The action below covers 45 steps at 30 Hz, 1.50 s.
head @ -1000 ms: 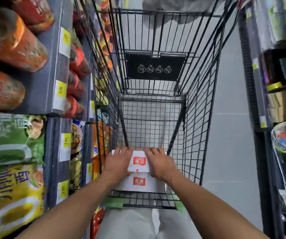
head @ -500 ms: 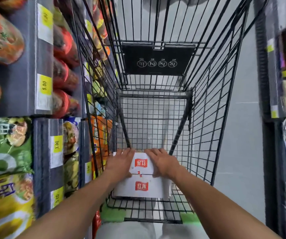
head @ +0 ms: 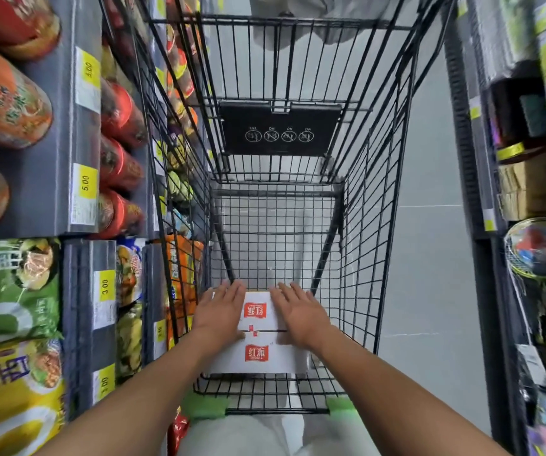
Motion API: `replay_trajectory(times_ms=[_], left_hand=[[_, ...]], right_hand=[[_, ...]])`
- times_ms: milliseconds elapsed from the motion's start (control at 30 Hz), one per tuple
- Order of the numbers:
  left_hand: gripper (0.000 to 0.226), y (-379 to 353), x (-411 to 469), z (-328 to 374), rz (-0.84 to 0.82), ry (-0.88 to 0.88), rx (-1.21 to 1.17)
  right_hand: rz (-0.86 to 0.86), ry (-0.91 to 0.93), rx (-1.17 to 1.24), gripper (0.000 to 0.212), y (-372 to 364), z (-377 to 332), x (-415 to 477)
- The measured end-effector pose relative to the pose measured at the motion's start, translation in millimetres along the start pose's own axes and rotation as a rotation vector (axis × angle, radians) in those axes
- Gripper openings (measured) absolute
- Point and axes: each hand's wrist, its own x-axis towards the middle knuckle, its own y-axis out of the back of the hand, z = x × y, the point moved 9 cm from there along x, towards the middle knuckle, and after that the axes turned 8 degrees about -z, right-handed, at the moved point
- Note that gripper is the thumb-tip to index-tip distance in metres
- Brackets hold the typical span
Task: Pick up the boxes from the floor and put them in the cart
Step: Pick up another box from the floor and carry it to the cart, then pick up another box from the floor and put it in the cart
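The left fingers [head: 232, 289] and the right fingers [head: 289, 291] lie straight and flat, a little spread, pointing away from the person. Neither set curls round anything; they simply rest on top of a white box [head: 258, 357]. The left hand [head: 220, 312] covers the box's left side and the right hand [head: 301, 315] its right side. A strip of the lid shows between them, with a red label and a seam across the top. A second red label sits on the near half, between the two forearms.

The box sits inside the cart [head: 363, 258], on the wire bottom at the end nearest the person, close against the near wall. The cart is black wire, with green pieces [head: 205, 406] on its near corners. A black panel [head: 281, 130] with four round symbols hangs across the far part of the basket. Grey floor [head: 429, 258] shows through the mesh and to the right.

The left side of the cart stands close against a shelf [head: 64, 126] packed with red and orange packets [head: 8, 103] and green bags [head: 11, 291]. Yellow price tags [head: 85, 182] run along its edges. Another shelf [head: 528, 159] of goods stands on the right, apart from the cart.
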Motion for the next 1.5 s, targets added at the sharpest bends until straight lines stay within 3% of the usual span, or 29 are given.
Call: replay_trajectory(times_ms=[467, 700, 967, 1300, 1500], left_hand=[[0.104, 109.0, -65.4, 78.6, 0.242, -0.307, 0.079], [0.108, 124.2, -104.2, 171.5, 0.307, -0.463, 0.256], [0.104, 94.5, -193.5, 328.3, 0.38, -0.706, 0.448], [0.104, -28.7, -303.2, 518.6, 0.383, -1.08, 0.653], [0.103, -120.8, -373.9, 620.0, 0.283, -1.326, 0.844]], right_hand=[[0.409, -0.063, 0.205, 0.115, 66.4, 26.2, -135.3], [0.62, -0.165, 0.411, 0.118, 30.5, 74.0, -238.2], [0.81, -0.402, 0.594, 0.116, -90.4, 124.9, -393.7], [1.053, -0.743, 0.845, 0.112, -296.9, 115.4, -574.9], [1.217, -0.997, 1.053, 0.112, -413.0, 94.7, -649.7]])
